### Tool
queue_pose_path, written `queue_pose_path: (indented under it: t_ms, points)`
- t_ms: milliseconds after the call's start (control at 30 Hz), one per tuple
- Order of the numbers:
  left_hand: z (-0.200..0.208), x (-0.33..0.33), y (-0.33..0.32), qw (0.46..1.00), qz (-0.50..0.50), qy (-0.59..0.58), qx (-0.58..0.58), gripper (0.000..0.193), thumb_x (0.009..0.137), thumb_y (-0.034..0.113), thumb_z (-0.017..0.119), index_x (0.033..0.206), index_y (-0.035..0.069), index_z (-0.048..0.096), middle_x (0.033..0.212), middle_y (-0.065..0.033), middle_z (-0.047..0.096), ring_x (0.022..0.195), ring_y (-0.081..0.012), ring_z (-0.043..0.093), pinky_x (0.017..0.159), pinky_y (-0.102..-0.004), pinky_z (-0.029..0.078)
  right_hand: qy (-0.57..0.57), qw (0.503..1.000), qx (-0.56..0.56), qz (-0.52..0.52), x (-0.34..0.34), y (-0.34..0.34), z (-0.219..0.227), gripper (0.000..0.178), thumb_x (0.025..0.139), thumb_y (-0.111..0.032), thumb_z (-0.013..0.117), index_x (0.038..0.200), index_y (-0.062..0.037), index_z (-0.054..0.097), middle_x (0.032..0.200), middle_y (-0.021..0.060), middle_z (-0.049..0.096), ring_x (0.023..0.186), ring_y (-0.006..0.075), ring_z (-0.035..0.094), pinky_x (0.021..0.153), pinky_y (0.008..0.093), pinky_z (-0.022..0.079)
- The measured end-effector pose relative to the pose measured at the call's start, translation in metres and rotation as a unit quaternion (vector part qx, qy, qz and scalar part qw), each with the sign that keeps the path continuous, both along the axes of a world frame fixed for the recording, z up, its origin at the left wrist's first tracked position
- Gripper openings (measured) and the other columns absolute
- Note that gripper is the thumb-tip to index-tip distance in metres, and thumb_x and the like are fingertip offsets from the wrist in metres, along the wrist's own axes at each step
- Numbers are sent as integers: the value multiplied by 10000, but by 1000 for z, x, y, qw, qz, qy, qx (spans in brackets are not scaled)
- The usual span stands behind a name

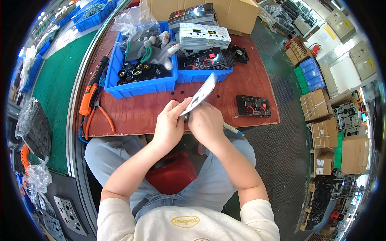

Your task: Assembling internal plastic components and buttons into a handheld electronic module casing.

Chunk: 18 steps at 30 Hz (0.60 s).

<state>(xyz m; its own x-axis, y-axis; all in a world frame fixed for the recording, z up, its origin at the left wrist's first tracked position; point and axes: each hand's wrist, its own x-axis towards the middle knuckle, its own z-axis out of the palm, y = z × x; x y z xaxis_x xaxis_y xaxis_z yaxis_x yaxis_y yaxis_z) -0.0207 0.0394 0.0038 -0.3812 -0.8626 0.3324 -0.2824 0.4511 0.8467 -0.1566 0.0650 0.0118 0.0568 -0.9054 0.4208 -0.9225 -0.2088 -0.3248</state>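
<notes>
My left hand [170, 123] is closed on the edge of a thin white faceplate [204, 91], which it holds tilted above the table's near edge. Fingers curled, my right hand [207, 123] is closed against the plate's underside, around a small black round part [187, 117] that is mostly hidden. A slim pale stick with a blue end [234, 129] juts out beside my right hand; whether I hold it cannot be told. Beyond my hands, a blue bin [140, 88] contains black knobs [137, 72] and grey work gloves [159, 51]. A finished-looking black faceplate [253, 106] lies at the right.
An orange-black power screwdriver [91, 93] and orange-handled pliers [98, 116] lie at the left. Stacked white plates [204, 37] and black plates [207, 59] sit by a second blue bin [205, 75]. A cardboard box [237, 14] stands behind. Small black bits dot the red tabletop [148, 114].
</notes>
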Motion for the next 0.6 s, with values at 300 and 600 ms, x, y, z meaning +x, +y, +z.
queue_pose_path:
  t_ms: [300, 600]
  points:
    - [7, 18, -16, 854, -56, 311, 414, 209, 935, 151, 593, 1114, 43, 592, 975, -50, 659, 829, -115, 634, 706, -290, 541, -253, 955, 156, 2, -32, 7, 33, 190, 870, -108, 621, 1036, -18, 644, 851, 89, 639, 820, 195, 640, 757, 313, 496]
    - [27, 14, -6, 761, -82, 370, 527, 274, 923, 140, 597, 1185, 77, 545, 1074, -56, 636, 935, -175, 647, 786, -381, 558, -573, 789, 177, 134, -34, 2, 19, 139, 856, -49, 632, 972, 19, 668, 865, -10, 666, 786, 40, 567, 713, 240, 471]
